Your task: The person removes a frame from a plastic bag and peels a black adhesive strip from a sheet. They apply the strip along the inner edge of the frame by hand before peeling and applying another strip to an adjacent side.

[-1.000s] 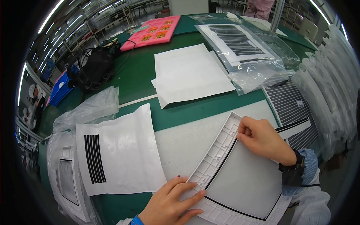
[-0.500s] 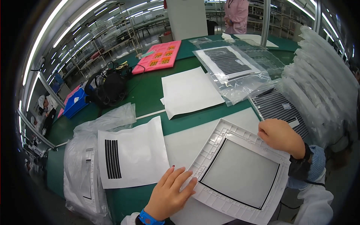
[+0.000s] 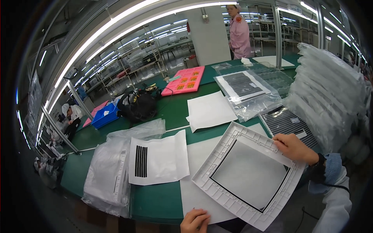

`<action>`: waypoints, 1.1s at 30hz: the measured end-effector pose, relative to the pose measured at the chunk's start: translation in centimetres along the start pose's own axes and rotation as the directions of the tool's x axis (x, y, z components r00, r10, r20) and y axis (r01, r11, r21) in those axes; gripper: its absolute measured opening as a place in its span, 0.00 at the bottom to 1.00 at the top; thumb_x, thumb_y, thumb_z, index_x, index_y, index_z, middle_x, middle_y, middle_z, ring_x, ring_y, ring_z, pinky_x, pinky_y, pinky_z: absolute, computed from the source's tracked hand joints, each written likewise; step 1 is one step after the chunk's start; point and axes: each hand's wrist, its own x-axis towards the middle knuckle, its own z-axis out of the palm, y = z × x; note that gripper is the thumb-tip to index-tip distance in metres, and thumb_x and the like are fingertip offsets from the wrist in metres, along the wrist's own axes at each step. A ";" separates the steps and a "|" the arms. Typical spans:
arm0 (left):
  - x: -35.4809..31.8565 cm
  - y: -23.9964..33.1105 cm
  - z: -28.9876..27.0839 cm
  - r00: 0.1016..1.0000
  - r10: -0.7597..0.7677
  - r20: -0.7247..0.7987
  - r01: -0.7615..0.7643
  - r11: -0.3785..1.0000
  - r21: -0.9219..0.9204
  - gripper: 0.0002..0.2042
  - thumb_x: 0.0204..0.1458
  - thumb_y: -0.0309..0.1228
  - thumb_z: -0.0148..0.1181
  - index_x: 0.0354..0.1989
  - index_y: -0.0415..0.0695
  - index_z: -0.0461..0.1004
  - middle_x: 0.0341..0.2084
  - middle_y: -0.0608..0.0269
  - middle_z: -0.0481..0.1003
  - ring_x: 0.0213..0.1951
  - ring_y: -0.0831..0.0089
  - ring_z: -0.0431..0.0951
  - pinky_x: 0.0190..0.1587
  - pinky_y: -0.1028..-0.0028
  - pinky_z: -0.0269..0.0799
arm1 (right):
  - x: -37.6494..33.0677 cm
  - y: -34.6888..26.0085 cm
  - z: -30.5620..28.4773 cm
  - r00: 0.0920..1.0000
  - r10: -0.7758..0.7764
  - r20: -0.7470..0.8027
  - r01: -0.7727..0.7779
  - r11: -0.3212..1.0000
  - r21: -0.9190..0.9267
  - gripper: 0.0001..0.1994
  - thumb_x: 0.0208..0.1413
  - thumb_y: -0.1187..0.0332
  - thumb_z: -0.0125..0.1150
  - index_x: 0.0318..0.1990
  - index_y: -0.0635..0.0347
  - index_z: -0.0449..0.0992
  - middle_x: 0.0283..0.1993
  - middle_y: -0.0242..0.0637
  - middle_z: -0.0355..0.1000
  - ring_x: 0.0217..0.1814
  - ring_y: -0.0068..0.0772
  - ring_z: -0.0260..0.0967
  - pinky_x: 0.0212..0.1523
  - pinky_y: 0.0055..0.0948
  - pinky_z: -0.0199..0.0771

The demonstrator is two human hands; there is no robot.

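Observation:
A white plastic frame point(image 3: 206, 165) with ribbed edges and a large clear window, with black strips along several window edges, is tilted above a white sheet point(image 3: 190, 196). My right hand point(image 3: 295, 148) is closed on its upper right edge, with the fingertips on the inner side. Below the frame's lower left edge, at the bottom of the view, my left hand point(image 3: 195, 221) is apart from it. Its fingers are curled together, and whatever they may hold cannot be made out. Left of the frame lies a white backing sheet point(image 3: 165, 159) with several black adhesive strips point(image 3: 141, 161).
A bagged white part point(image 3: 107, 174) lies at the left. A tall stack of bagged parts point(image 3: 326, 93) stands at the right, beside black strip sheets point(image 3: 289, 123). Farther back are a blank sheet point(image 3: 211, 110), a black bag point(image 3: 138, 106), a blue bin point(image 3: 105, 116) and a pink tray point(image 3: 198, 73).
My left hand has moved off the frame, down toward the lower edge, and its fingers have curled. My right hand has taken hold of the frame's edge. The view has tilted upward.

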 end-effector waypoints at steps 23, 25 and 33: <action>-1.2 -1.2 0.4 0.922 -0.272 -0.276 0.235 0.959 -0.159 0.11 0.57 0.24 0.61 0.46 0.36 0.70 0.43 0.55 0.70 0.40 0.67 0.74 0.44 0.73 0.71 | -9.9 -9.2 15.5 0.868 0.315 0.383 -0.312 -0.253 0.916 0.22 0.62 0.78 0.52 0.62 0.70 0.60 0.57 0.51 0.69 0.58 0.45 0.72 0.59 0.43 0.77; -0.7 -0.3 -0.1 0.923 -0.269 -0.276 0.252 0.963 -0.096 0.10 0.54 0.23 0.63 0.44 0.37 0.73 0.42 0.53 0.72 0.41 0.60 0.76 0.47 0.70 0.72 | -9.6 -7.6 13.8 0.702 0.083 0.707 -0.689 -0.168 0.705 0.18 0.63 0.76 0.54 0.60 0.73 0.67 0.57 0.52 0.72 0.56 0.43 0.74 0.58 0.34 0.76; 2.4 2.5 -0.9 0.999 -0.038 -0.032 0.039 0.999 0.015 0.09 0.49 0.18 0.64 0.39 0.38 0.79 0.40 0.49 0.79 0.49 0.48 0.77 0.50 0.57 0.74 | -8.7 -1.6 3.0 0.967 0.254 0.016 -0.231 0.849 0.474 0.08 0.56 0.72 0.64 0.39 0.69 0.82 0.32 0.39 0.81 0.33 0.24 0.79 0.34 0.23 0.79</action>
